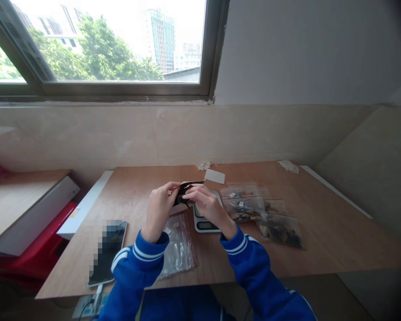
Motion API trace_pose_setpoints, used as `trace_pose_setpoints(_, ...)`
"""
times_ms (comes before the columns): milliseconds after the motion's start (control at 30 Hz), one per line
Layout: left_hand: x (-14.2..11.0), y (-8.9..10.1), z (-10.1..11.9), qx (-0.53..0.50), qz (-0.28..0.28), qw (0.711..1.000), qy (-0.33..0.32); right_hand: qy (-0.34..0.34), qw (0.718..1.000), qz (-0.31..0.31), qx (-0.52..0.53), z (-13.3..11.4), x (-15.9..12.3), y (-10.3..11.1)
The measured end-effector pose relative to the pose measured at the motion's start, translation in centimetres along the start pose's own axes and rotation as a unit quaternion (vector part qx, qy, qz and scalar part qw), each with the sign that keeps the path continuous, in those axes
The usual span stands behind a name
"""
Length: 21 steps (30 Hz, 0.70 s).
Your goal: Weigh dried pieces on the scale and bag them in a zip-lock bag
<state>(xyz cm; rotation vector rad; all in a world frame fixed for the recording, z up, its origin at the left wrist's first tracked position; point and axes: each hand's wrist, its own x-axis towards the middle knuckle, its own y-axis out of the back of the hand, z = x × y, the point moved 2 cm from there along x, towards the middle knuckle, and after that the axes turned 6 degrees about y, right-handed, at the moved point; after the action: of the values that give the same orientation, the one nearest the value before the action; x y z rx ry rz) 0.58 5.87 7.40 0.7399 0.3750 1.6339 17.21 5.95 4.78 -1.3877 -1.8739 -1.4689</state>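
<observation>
Both of my hands are raised over the middle of the table. My left hand (160, 206) pinches one side of a dark brown, thin, curled piece (183, 191) whose kind I cannot make out. On its other side, the fingers of my right hand (205, 203) are bent against the same piece, partly hiding it. Just behind and below the right hand stands a small digital kitchen scale (207, 226), its display facing me. A stack of clear zip bags (178, 247) with red seals lies flat below my left hand.
Filled zip bags (280, 229) holding dark and tan pieces lie right of the scale. Behind it are a white card (214, 176) and pale crumpled scraps (204, 166). A tablet (115, 249) with a plugged-in cable lies near the left front edge of the table (240, 267).
</observation>
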Motion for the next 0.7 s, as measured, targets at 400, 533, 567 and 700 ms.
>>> trace_pose_setpoints(400,3.0,0.5,1.3,0.109,-0.006,0.992,0.059,-0.036,0.997,0.002,0.066,2.7,3.2,1.2)
trace_pose_setpoints(533,3.1,0.4,1.3,0.133,-0.001,0.988,0.073,-0.073,0.990,-0.006,0.121,3.3,3.9,1.6)
trace_pose_setpoints(567,3.0,0.4,1.3,0.139,0.002,0.987,0.075,-0.086,0.987,-0.012,0.139,3.5,4.0,1.7)
trace_pose_setpoints(700,2.8,0.4,1.2,0.164,0.012,0.984,0.068,-0.147,0.966,-0.030,0.209,4.4,4.5,2.1)
